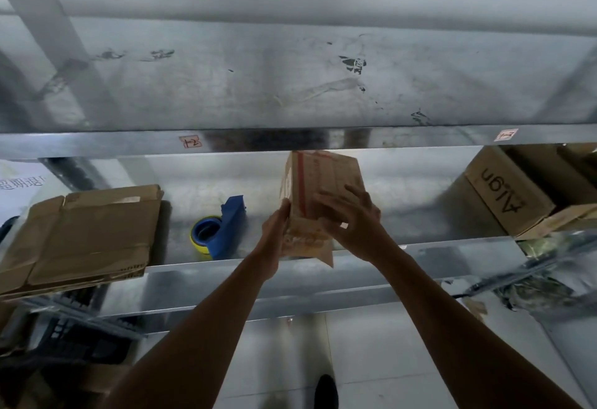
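Grip two-handed, left hand (274, 224) flat against the side and right hand (353, 218) curled over the face of small brown cardboard box with red tape stripe (326, 176), tilted at the front lip of grey metal shelf (452, 248), judged mid-transfer and not yet settled, one bottom flap loose, contents hidden.

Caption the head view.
Left hand and right hand hold a cardboard box at the metal shelf, beside a blue tape dispenser.
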A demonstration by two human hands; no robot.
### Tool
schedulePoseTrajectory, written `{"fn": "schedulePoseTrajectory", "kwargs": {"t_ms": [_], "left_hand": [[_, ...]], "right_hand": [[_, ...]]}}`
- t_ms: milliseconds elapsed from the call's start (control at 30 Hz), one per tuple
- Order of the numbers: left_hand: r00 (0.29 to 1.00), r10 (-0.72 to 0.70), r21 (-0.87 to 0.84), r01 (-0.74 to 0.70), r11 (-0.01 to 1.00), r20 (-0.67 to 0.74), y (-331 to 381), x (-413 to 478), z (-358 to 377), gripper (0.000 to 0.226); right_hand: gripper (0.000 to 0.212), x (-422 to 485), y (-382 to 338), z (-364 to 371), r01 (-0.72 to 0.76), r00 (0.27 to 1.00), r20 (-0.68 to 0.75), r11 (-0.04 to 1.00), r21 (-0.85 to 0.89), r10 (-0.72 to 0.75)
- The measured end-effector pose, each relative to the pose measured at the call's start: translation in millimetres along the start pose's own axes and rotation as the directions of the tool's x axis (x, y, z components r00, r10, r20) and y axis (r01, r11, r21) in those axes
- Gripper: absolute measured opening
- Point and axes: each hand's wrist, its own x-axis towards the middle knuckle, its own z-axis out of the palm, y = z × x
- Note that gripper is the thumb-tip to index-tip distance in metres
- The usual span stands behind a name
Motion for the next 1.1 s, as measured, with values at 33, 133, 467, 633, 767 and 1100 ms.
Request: {"fn": "schedulePoseTrajectory", "kwargs": {"t_ms": [33, 133, 467, 633, 767, 1100], "left_hand": [[1.0, -0.015, 0.02, 0.016, 1.0, -0.022, -1.6, 0.7, -1.8, 0.097], [0.99, -0.008, 0.013, 0.01, 1.0, -0.137, 2.7, -5.2, -3.5, 0.066], [0.824, 0.559, 0.916, -0.151, 0.372, -0.091, 0.1, 0.8, -16.6, 0.065], [0.919, 0.353, 0.978, -0.203, 0.039, 0.177, -9.3, 1.2, -10.4, 0.095], [0.838, 0.536, 0.984, -0.165, 0.068, 0.103, -17.2, -2.4, -10.5, 0.088], [0.808, 0.5, 0.607, -0.234, 0.759, -0.313, -31.6, -30.2, -5.1, 0.04]], "right_hand": [[0.051, -0.6, 3.6, 5.1, -0.005, 1.0, 0.012, 1.0, -0.004, 0.005], [0.052, -1.9, 15.0, 19.1, -0.104, 0.993, -0.031, 0.981, 0.164, 0.11], [0.062, -22.2, 9.9, 53.9, -0.233, 0.925, -0.105, 0.762, 0.605, 0.366], [0.068, -23.0, 5.8, 47.7, -0.221, 0.877, 0.018, 0.37, 0.902, 0.48], [0.105, -31.5, 6.3, 30.3, -0.266, 0.845, 0.082, 0.282, 0.922, 0.529], [0.047, -60.1, 14.3, 35.9, -0.362, 0.907, -0.067, 0.853, 0.376, 0.415]]}}
